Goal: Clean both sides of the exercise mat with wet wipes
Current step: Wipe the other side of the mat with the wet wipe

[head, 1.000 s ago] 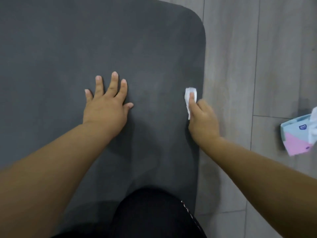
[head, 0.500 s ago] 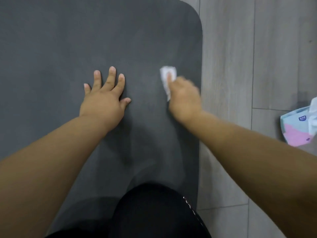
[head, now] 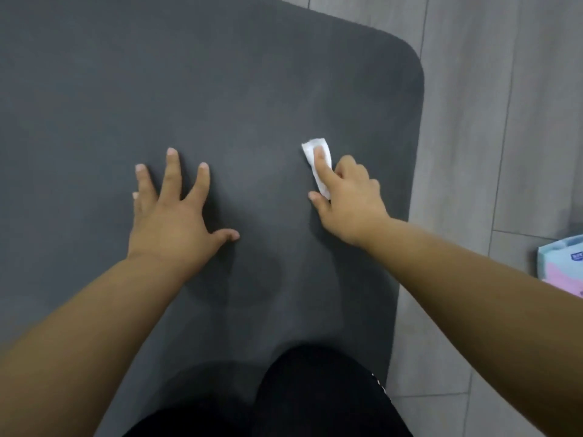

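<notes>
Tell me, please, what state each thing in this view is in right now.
left hand, fingers spread, flat on the exercise mat.
right hand, pinching the wet wipe against the mat.
wet wipe, folded, held on the mat.
exercise mat, unrolled flat on the floor.
wipes pack, on the floor beside the mat, cut off by the frame.

The only printing shows on the soft plastic pack in pale blue and pink (head: 563, 263), which lies on the grey wood-look floor (head: 473, 121) at the right edge of the view. Near the pack's top edge sits a small dark blue label (head: 576, 255) with white characters, too small and blurred to read.
</notes>
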Motion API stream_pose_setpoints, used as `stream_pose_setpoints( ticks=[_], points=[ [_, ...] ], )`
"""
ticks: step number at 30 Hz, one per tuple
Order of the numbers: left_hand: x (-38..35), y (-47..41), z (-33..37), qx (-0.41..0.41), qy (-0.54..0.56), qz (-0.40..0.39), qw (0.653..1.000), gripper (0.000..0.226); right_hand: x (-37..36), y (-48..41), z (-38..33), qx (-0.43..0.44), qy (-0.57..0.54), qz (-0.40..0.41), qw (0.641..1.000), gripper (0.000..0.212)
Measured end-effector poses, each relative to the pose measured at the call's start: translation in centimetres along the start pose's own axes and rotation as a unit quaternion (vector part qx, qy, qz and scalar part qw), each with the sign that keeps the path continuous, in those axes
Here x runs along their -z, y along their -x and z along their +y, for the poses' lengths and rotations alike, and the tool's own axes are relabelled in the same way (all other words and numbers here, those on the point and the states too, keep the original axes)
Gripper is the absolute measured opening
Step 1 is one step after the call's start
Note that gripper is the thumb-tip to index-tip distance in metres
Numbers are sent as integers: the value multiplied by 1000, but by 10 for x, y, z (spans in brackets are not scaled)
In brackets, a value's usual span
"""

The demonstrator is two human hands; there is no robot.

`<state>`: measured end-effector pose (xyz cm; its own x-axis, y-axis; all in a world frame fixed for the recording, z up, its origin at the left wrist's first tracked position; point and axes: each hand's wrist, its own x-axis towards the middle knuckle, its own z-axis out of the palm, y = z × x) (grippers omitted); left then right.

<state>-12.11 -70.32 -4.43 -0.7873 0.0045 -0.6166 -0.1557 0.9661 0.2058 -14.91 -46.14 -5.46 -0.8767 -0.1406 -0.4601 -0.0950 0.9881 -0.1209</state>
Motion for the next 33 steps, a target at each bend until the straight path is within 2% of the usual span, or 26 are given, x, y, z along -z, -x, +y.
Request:
stream_pose_setpoints(
  ticks=[7, 19, 25, 33],
  points=[
    [7, -11, 6, 0, -9, -100, 995, 113, 23, -20, -5, -57, -93, -155, 982, 84],
    [13, -19, 13, -9, -60, -158, 986, 108, 24, -18, -19, -90, -68, -150, 982, 81],
    [13, -19, 11, -6, -63, -158, 985, 108, 22, -20, -14, -69, -57, -155, 984, 80],
    [11, -15, 4, 27, -26, -142, 989, 109, 36, -35, -4, 65, 33, -221, 973, 86]
  ],
)
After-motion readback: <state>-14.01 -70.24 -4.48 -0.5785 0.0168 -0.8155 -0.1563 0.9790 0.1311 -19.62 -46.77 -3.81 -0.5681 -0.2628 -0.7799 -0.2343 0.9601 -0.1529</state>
